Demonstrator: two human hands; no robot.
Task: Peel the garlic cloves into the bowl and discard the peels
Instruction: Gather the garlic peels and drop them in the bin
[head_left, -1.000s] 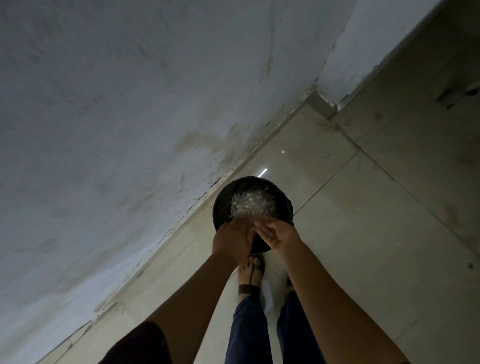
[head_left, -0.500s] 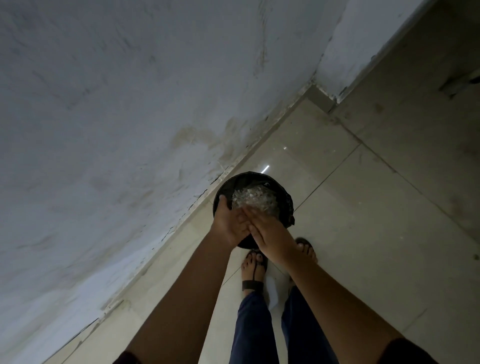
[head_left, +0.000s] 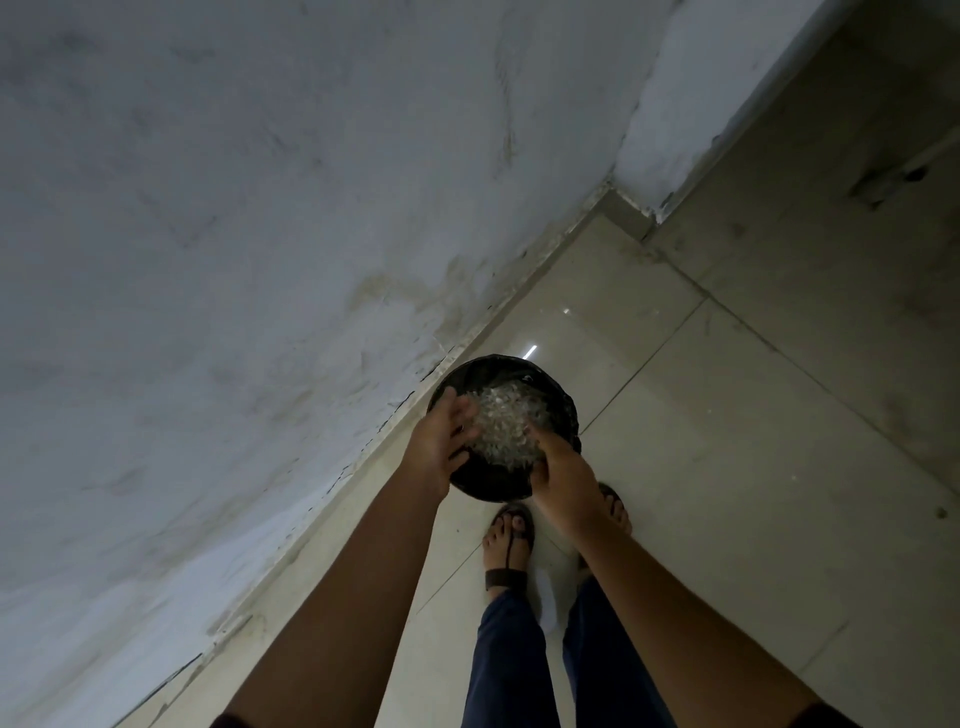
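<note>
We stand on a pale tiled floor (head_left: 727, 467) crossed by thin grout lines. A round, black-lined bin (head_left: 565, 411) sits on it, just beside the wall (head_left: 260, 260). Our two sandalled feet (head_left: 506, 540) are planted near the bin.

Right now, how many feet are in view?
2. The left foot, in a sandal, stands near the bin; the right foot shows only partly, behind the right hand.

One left hand (head_left: 441, 441), one right hand (head_left: 563, 483), one black bin (head_left: 491, 366), one heap of pale peels (head_left: 506, 423), two sandalled feet (head_left: 509, 540)
</note>
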